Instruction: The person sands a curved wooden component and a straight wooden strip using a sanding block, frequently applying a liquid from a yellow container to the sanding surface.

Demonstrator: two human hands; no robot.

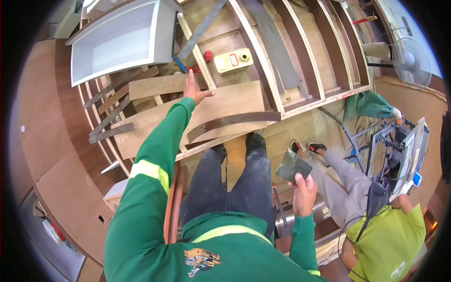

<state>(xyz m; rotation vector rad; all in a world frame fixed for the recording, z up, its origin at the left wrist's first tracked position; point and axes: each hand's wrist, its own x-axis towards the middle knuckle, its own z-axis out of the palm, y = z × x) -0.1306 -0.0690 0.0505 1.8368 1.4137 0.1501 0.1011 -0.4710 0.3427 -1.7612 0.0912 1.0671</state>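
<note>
My left hand (197,91) reaches out over a pale plywood board (235,101), thumb and fingers spread, holding nothing. Whether the palm touches the wood, I cannot tell. Along the board's near edge lies a curved dark brown strip (230,121). Just beyond my fingers are a blue-handled tool (179,64) and a red-handled tool (194,69). To the right, in front of my body, my right hand (305,193) is closed on a flat, dark grey-green square piece (293,165), gripped at its lower corner between thumb and fingers.
A yellow can (225,64) and a red cap (207,55) sit within the wooden frame (277,89). A glass-panelled cabinet (115,35) stands at the far left. On the right, a co-worker in a lime shirt (390,244) is beside a table saw (397,145); a fan (410,58) stands beyond.
</note>
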